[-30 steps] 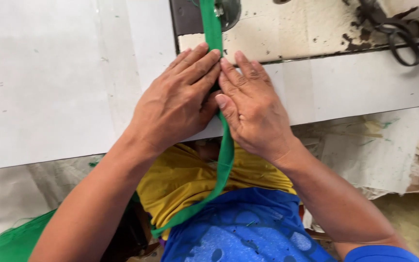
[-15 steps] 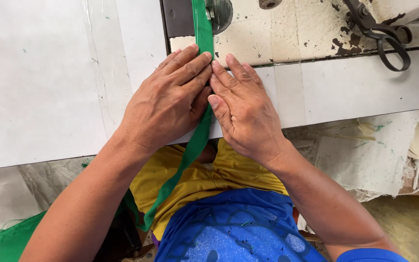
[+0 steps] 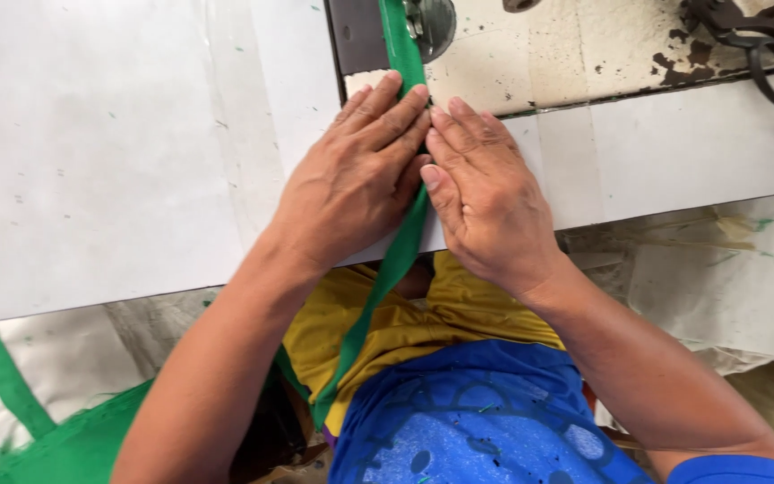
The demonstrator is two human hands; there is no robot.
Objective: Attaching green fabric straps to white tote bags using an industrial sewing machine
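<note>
Left hand (image 3: 351,184) and right hand (image 3: 487,193) lie flat, fingers extended, grasping nothing, pinning green strip (image 3: 402,54) from both sides on white table (image 3: 118,152), keeping it straight toward sewing machine plate (image 3: 356,36).

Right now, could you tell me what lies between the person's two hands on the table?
In the head view, a green fabric strip runs between the left hand and right hand, both pressed flat on the white table.

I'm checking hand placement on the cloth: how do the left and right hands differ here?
The left hand lies over the green strip, hiding part of it; the right hand lies beside the strip on the white table. The left fingertips reach slightly farther forward. Both are flat, palm down, fingers together.
</note>
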